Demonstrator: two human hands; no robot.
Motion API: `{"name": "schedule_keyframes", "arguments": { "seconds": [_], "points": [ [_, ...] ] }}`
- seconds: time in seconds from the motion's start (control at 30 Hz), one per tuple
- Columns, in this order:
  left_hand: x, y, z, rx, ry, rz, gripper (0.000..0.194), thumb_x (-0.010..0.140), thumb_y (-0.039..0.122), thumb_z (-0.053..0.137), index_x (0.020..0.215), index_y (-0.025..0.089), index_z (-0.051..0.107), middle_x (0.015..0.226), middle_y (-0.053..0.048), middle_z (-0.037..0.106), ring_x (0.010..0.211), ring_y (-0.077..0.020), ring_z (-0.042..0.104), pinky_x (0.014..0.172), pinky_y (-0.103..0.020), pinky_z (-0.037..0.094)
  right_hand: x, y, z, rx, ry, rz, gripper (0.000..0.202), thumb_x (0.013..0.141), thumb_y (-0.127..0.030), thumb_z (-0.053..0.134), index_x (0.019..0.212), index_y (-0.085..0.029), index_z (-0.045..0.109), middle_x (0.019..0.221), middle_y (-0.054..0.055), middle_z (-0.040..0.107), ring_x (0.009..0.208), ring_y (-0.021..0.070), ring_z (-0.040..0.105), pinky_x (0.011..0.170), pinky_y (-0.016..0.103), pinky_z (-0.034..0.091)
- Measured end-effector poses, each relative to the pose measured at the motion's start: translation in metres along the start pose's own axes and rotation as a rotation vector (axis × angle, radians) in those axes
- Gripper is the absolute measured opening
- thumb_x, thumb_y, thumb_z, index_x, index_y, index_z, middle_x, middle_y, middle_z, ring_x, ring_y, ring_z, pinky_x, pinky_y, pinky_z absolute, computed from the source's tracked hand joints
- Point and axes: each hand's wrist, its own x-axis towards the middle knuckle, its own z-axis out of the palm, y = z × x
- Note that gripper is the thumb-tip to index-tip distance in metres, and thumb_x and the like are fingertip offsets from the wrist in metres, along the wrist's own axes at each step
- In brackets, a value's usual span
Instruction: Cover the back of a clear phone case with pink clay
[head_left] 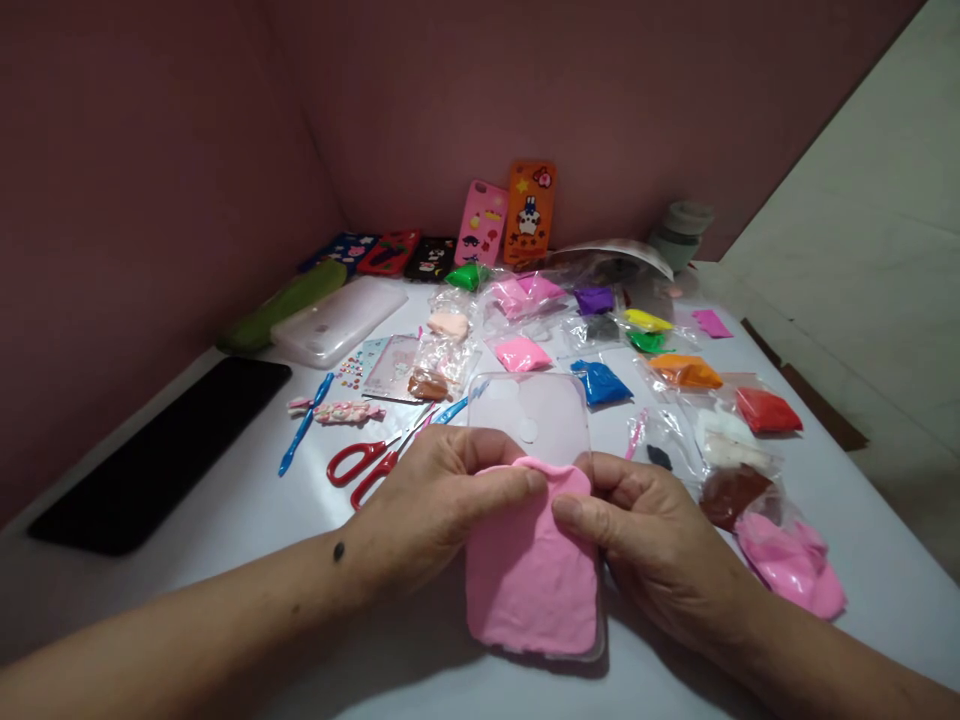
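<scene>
A flattened sheet of pink clay [532, 590] covers the lower part of a clear phone case [534, 400], whose upper part shows bare. My left hand [442, 490] pinches the clay's upper edge, thumb on top and fingers curled at the far side. From the right, my right hand [652, 530] presses its thumb on the clay near the upper corner, its fingers bent at the case's side and partly hidden. The clay's top edge is raised and folded between the two hands. Just left of my left hand lie red-handled scissors [360, 465], partly behind it.
Bagged clay in several colours, such as a blue packet [600, 383] and a red packet [769, 410], lies behind and right. A black phone [165, 450], a blue tool [306, 425] and a translucent case [337, 320] lie left. Decorated cases [531, 215] lean on the wall.
</scene>
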Motion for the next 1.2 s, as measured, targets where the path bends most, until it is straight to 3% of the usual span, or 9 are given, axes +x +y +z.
{"name": "schedule_keyframes", "arguments": {
  "seconds": [0.1, 0.2, 0.37, 0.6, 0.83, 1.0, 1.1, 1.2],
  "points": [
    [0.001, 0.004, -0.006, -0.011, -0.071, -0.005, 0.013, 0.077, 0.029, 0.065, 0.078, 0.016, 0.066, 0.066, 0.001, 0.058, 0.058, -0.0086, 0.049, 0.053, -0.021, 0.032, 0.001, 0.0, -0.002, -0.003, 0.016, -0.01, 0.015, 0.078, -0.027, 0.076, 0.082, -0.014, 0.069, 0.074, 0.001, 0.064, 0.066, 0.0092, 0.056, 0.061, 0.021, 0.042],
    [0.003, 0.007, -0.01, -0.038, -0.107, 0.014, 0.017, 0.074, 0.026, 0.069, 0.088, 0.018, 0.064, 0.074, 0.0, 0.062, 0.066, -0.0118, 0.055, 0.059, -0.023, 0.037, 0.002, -0.002, -0.004, -0.02, 0.031, -0.012, 0.018, 0.076, -0.028, 0.077, 0.081, -0.014, 0.067, 0.074, 0.002, 0.064, 0.067, 0.0113, 0.057, 0.062, 0.023, 0.042],
    [0.001, 0.001, -0.006, -0.018, 0.005, 0.126, 0.017, 0.077, 0.03, 0.066, 0.072, 0.015, 0.06, 0.065, 0.002, 0.055, 0.058, -0.0084, 0.046, 0.054, -0.022, 0.03, -0.002, -0.012, -0.001, -0.09, 0.064, -0.038, 0.02, 0.076, -0.03, 0.077, 0.08, -0.015, 0.066, 0.068, -0.001, 0.06, 0.059, 0.0079, 0.05, 0.056, 0.02, 0.037],
    [-0.007, 0.005, 0.0, 0.024, -0.002, 0.166, 0.023, 0.079, 0.034, 0.061, 0.068, 0.015, 0.056, 0.061, 0.002, 0.051, 0.056, -0.0085, 0.042, 0.053, -0.023, 0.026, -0.014, -0.029, 0.008, -0.125, 0.105, 0.005, 0.02, 0.067, -0.021, 0.079, 0.081, -0.015, 0.067, 0.07, 0.0, 0.064, 0.061, 0.0099, 0.055, 0.057, 0.021, 0.04],
    [-0.012, 0.007, 0.0, 0.022, -0.127, 0.188, 0.02, 0.082, 0.033, 0.059, 0.075, 0.014, 0.058, 0.065, 0.003, 0.051, 0.058, -0.0084, 0.042, 0.054, -0.023, 0.027, -0.021, -0.034, 0.009, -0.268, 0.111, 0.031, 0.024, 0.068, -0.025, 0.079, 0.085, -0.016, 0.066, 0.078, 0.002, 0.066, 0.069, 0.0121, 0.058, 0.062, 0.023, 0.042],
    [-0.009, 0.004, -0.008, -0.07, -0.24, 0.209, 0.02, 0.077, 0.031, 0.065, 0.088, 0.015, 0.06, 0.075, 0.0, 0.059, 0.066, -0.0114, 0.052, 0.06, -0.023, 0.035, -0.009, -0.036, 0.015, -0.346, 0.181, -0.066, 0.023, 0.066, -0.027, 0.081, 0.074, -0.016, 0.064, 0.065, -0.002, 0.058, 0.059, 0.0093, 0.05, 0.055, 0.022, 0.036],
    [-0.005, 0.003, -0.012, -0.113, -0.178, 0.224, 0.023, 0.069, 0.028, 0.072, 0.082, 0.015, 0.057, 0.075, -0.001, 0.059, 0.066, -0.0125, 0.054, 0.059, -0.024, 0.036, 0.0, -0.04, 0.018, -0.313, 0.189, -0.113, 0.024, 0.064, -0.029, 0.083, 0.073, -0.015, 0.065, 0.065, -0.002, 0.059, 0.058, 0.0102, 0.051, 0.055, 0.023, 0.037],
    [-0.003, 0.001, -0.013, -0.132, -0.097, 0.24, 0.021, 0.073, 0.032, 0.067, 0.074, 0.015, 0.055, 0.068, 0.0, 0.057, 0.06, -0.0109, 0.051, 0.056, -0.023, 0.035, 0.007, -0.041, 0.019, -0.271, 0.177, -0.127, 0.025, 0.063, -0.029, 0.084, 0.07, -0.013, 0.066, 0.062, -0.001, 0.058, 0.054, 0.0084, 0.048, 0.051, 0.022, 0.035]
  ]
}}
